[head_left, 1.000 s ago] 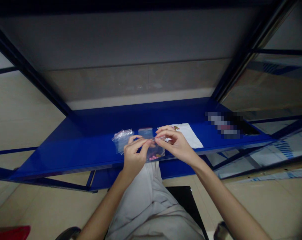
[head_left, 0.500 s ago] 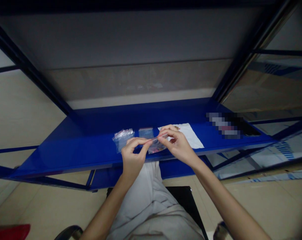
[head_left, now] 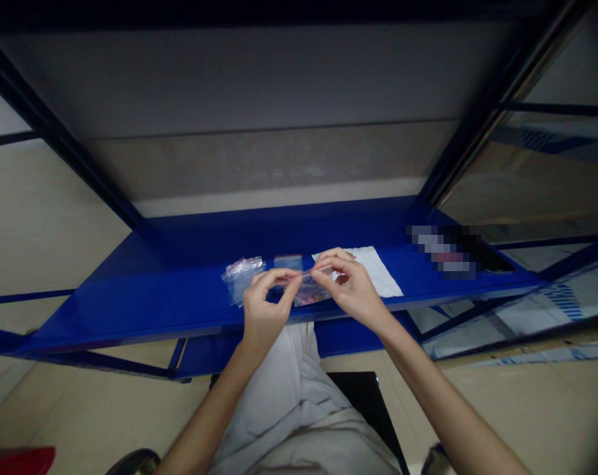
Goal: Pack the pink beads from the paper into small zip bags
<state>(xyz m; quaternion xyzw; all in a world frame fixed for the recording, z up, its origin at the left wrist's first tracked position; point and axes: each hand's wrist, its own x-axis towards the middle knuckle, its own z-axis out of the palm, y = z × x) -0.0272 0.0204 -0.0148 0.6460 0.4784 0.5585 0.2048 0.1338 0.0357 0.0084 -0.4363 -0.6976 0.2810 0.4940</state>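
A small clear zip bag (head_left: 310,292) hangs between my hands near the shelf's front edge, with small pinkish pieces in its bottom. My left hand (head_left: 268,300) pinches the bag's top edge at its left end. Thumb and fingers of my right hand (head_left: 351,284) grip the same edge further right. Behind my hands, another clear zip bag (head_left: 287,263) lies flat on the blue shelf. Left of my left hand is a loose pile of clear zip bags (head_left: 242,276). A white cloth or sheet (head_left: 378,272) with a few tiny pieces on it lies partly hidden behind my right hand.
The blue shelf (head_left: 145,284) spans the view, with blue posts at both sides. On its right end lies a dark flat object (head_left: 496,258), partly pixelated. My legs (head_left: 283,389) are below the front edge. Something red (head_left: 19,460) shows at the lower left.
My hands stay almost in place, both still pinching the bag's top edge. The left fingers have shifted slightly, and the pink pieces in the bag show a little differently.
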